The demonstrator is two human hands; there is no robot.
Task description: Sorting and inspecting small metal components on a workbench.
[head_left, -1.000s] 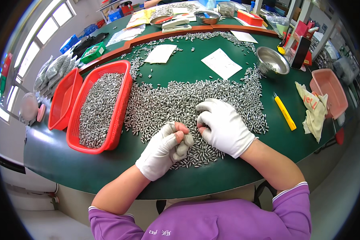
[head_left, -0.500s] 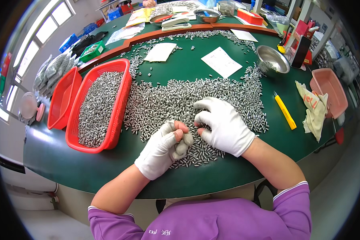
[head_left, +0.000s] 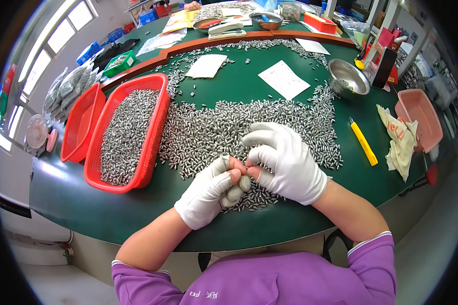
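Small, silvery, barrel-shaped metal pieces (head_left: 203, 132) lie in a wide layer in front of me. My left hand (head_left: 207, 193), in a white glove with bare thumb and index tips, is pinched closed over the near part of this layer, its other fingers curled in. From the right, my right hand (head_left: 291, 165), gloved the same way, brings thumb and index tips together against the left fingertips. Whatever is between the fingertips is too small and covered to make out. Left of the layer stands a red plastic basket (head_left: 163, 107) filled with more such pieces.
Another red basket (head_left: 68, 145) stands farther left. Two white papers (head_left: 284, 80) lie beyond the layer. To the right are a steel bowl (head_left: 359, 89), a yellow cutter knife (head_left: 364, 142), a cloth (head_left: 399, 147) and a pink basket (head_left: 425, 124). A brown wooden strip (head_left: 259, 34) edges the far side.
My right hand has moved slightly left and down, and its thumb and index have closed from apart to meet the left fingertips. My left hand has shifted a little to the right.
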